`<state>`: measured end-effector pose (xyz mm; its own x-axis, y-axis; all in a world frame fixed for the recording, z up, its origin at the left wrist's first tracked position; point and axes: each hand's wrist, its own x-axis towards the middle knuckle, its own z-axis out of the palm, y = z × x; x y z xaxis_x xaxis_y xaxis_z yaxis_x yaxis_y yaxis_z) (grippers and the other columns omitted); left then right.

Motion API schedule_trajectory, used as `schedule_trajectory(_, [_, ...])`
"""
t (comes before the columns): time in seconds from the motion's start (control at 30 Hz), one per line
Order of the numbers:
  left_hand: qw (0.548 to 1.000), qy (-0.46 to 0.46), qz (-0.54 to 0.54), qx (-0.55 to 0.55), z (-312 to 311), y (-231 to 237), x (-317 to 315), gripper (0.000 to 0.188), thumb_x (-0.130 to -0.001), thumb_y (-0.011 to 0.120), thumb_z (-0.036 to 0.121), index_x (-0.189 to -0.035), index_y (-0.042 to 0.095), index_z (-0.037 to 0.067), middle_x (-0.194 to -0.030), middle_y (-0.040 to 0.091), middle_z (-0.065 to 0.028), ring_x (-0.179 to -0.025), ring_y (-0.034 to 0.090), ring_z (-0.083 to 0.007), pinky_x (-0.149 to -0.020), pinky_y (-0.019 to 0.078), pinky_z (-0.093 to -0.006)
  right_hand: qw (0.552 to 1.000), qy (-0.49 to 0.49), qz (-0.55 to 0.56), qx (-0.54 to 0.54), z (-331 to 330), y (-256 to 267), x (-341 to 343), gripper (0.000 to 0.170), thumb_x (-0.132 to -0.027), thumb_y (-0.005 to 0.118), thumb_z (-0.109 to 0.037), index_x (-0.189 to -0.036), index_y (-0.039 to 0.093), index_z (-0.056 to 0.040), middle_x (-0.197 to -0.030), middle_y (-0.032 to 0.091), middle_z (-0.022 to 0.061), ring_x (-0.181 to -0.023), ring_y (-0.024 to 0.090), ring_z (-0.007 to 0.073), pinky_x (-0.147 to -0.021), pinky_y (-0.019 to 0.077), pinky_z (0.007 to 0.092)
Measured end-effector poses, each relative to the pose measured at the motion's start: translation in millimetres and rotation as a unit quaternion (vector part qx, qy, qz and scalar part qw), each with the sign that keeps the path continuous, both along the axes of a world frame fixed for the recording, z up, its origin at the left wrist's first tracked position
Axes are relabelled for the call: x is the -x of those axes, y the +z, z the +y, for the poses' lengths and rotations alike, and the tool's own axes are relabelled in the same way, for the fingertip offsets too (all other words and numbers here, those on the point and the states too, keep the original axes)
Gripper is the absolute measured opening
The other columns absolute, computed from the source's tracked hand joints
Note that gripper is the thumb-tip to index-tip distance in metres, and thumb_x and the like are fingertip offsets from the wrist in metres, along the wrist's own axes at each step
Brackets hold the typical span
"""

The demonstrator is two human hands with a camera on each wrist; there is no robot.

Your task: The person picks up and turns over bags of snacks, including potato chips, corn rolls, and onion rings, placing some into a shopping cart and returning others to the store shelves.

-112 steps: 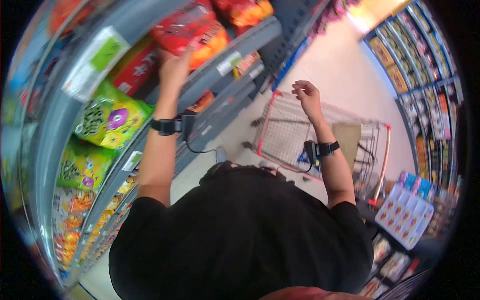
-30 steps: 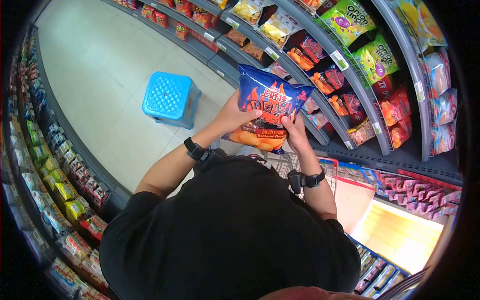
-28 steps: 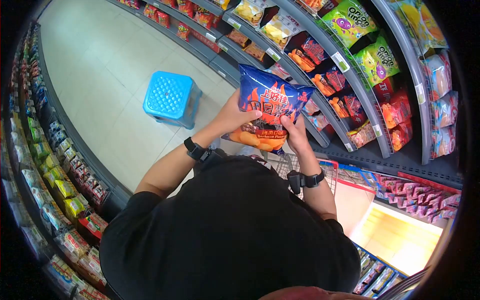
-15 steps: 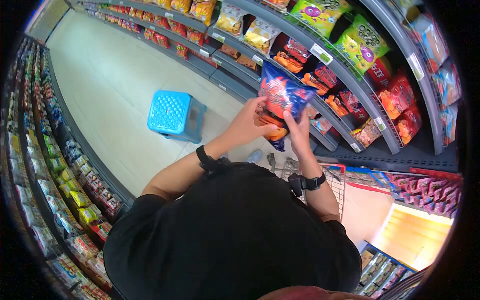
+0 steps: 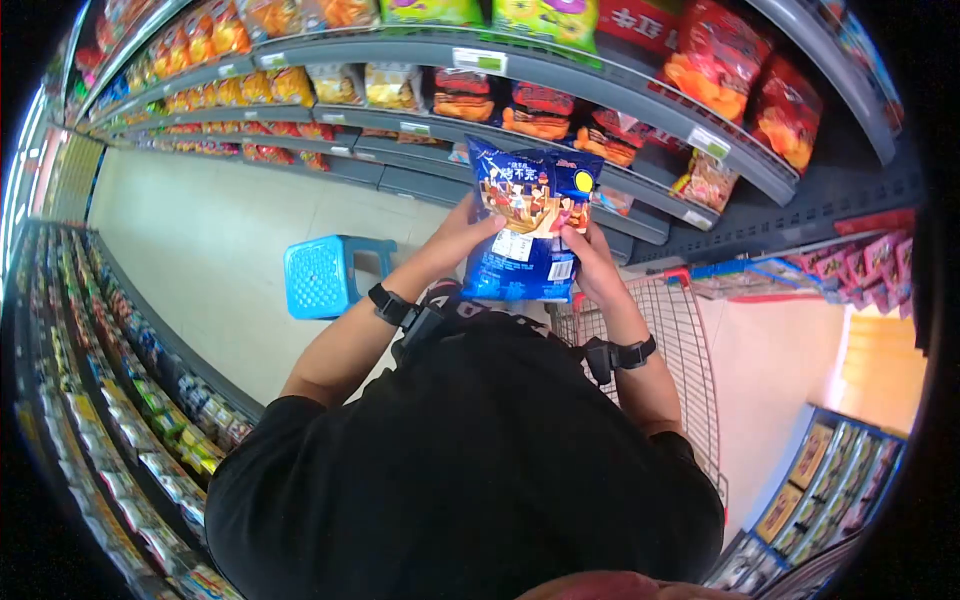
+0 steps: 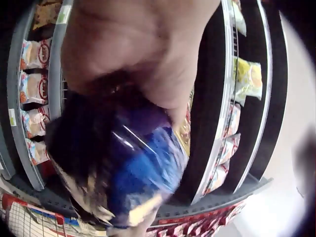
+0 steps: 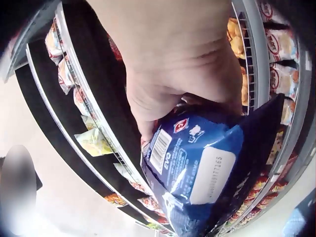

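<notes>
A dark blue snack bag is held up in front of the chest, its printed back with a barcode facing the head camera. My left hand grips its left edge, thumb lying on the printed face. On the right edge my right hand pinches the bag, thumb on the front and fingers behind, hidden. In the left wrist view the left hand covers part of the shiny bag. The right wrist view shows the right hand over the bag with its barcode.
Snack shelves curve across the top, with red bags at upper right. A blue stool stands on the floor at left. Behind the right forearm is a wire shopping cart. More packed shelves line the lower left.
The bag has been turned from its flame-printed front to its back, and both hands now hold its sides. The head view has swung, bringing the shelves more level across the top.
</notes>
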<state>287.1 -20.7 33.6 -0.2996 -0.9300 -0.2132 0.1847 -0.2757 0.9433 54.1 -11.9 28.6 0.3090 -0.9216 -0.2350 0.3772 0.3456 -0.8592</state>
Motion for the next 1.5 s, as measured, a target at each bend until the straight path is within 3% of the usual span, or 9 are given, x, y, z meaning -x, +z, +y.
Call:
schedule_trajectory(0.1, [0.995,0.002,-0.081,0.06,-4.4,13.4,31.0,0.071,-0.086,0.067,0.032,-0.136,0.032,-0.004,-0.126,0.052,-0.0148,-0.113,0.052,-0.0198,-0.098,0.0415,-0.0318,0.996,-0.06,0.064,0.031,-1.2,-5.2,11.9,0.053,-0.087,0.068,-0.024,-0.126,0.046,0.0036,-0.115,0.059,0.0115,-0.099,0.059,0.0154,-0.085,0.0491,0.0293])
schedule_trajectory(0.37, [0.996,-0.02,-0.055,-0.069,-30.4,5.6,56.3,0.064,-0.085,0.068,0.033,-0.128,0.042,-0.008,-0.114,0.061,-0.0149,-0.095,0.064,-0.0184,-0.08,0.0528,-0.0288,0.998,-0.044,-0.025,-0.049,1.3,-8.7,37.7,0.067,-0.086,0.069,-0.035,-0.128,0.039,0.007,-0.118,0.057,0.0139,-0.102,0.059,0.0177,-0.086,0.0511,0.0317])
schedule_trajectory(0.47, [0.993,-0.023,-0.038,-0.105,-38.7,-0.1,60.3,0.065,-0.085,0.067,0.035,-0.127,0.043,-0.008,-0.113,0.061,-0.0148,-0.095,0.064,-0.0179,-0.08,0.0525,-0.0288,0.986,-0.073,-0.062,-0.137,-3.6,-24.3,34.5,0.068,-0.085,0.068,-0.039,-0.128,0.04,0.0059,-0.117,0.057,0.0139,-0.102,0.06,0.0179,-0.086,0.0513,0.0318])
schedule_trajectory(0.87, [0.988,-0.016,-0.013,-0.154,-47.5,-9.3,54.9,0.066,-0.086,0.066,0.039,-0.127,0.044,-0.007,-0.113,0.061,-0.0157,-0.096,0.064,-0.0183,-0.079,0.0538,-0.0289,0.982,-0.035,-0.084,-0.167,-22.1,-16.7,30.8,0.058,-0.086,0.068,-0.037,-0.122,0.048,0.0024,-0.106,0.063,0.0123,-0.088,0.067,0.018,-0.075,0.0569,0.0319])
schedule_trajectory(0.97, [0.989,-0.049,0.007,-0.142,-47.7,-3.5,55.7,0.063,-0.088,0.064,0.037,-0.13,0.042,-0.004,-0.118,0.059,-0.014,-0.101,0.061,-0.018,-0.086,0.0498,-0.03,0.986,-0.043,-0.07,-0.148,-27.4,-20.1,33.8,0.056,-0.085,0.07,-0.032,-0.122,0.047,0.0025,-0.105,0.063,0.0121,-0.089,0.066,0.0175,-0.075,0.0567,0.0312])
schedule_trajectory(1.07, [0.976,0.052,-0.21,0.007,-47.4,-23.6,57.0,0.061,-0.089,0.064,0.031,-0.132,0.04,-0.004,-0.12,0.056,-0.015,-0.107,0.056,-0.0183,-0.091,0.0452,-0.0308,0.987,-0.136,0.002,-0.091,-32.4,-21.9,34.8,0.05,-0.086,0.07,-0.024,-0.122,0.047,0.0013,-0.108,0.063,0.0118,-0.089,0.066,0.0176,-0.075,0.0561,0.032])
schedule_trajectory(1.17, [0.963,-0.06,-0.235,0.115,-52.1,-22.5,55.3,0.068,-0.085,0.069,0.032,-0.133,0.037,-0.004,-0.122,0.053,-0.0171,-0.11,0.053,-0.0196,-0.09,0.0456,-0.0314,0.978,-0.186,0.093,0.009,-38.3,-24.5,37.4,0.055,-0.081,0.074,-0.022,-0.122,0.046,0.0016,-0.111,0.061,0.0129,-0.093,0.063,0.0177,-0.08,0.0522,0.0314])
schedule_trajectory(1.3, [0.947,-0.01,-0.262,0.183,-49.4,-13.1,84.3,0.069,-0.081,0.074,0.029,-0.132,0.037,0.0,-0.113,0.059,-0.0138,-0.1,0.058,-0.0171,-0.091,0.0457,-0.0317,0.965,-0.17,0.158,0.122,-33.9,-27.9,30.2,0.066,-0.078,0.076,-0.022,-0.13,0.043,0.0022,-0.12,0.056,0.0136,-0.107,0.055,0.0209,-0.091,0.0456,0.035])
schedule_trajectory(1.5, [0.991,-0.044,-0.125,-0.005,-72.5,-14.2,86.5,0.058,-0.083,0.073,0.027,-0.127,0.045,0.002,-0.115,0.061,-0.0099,-0.099,0.061,-0.0167,-0.088,0.0485,-0.0317,0.946,-0.102,0.262,0.159,-17.6,0.7,59.3,0.068,-0.08,0.073,-0.017,-0.136,0.037,-0.0016,-0.128,0.049,0.0106,-0.115,0.051,0.0229,-0.094,0.0454,0.0371])
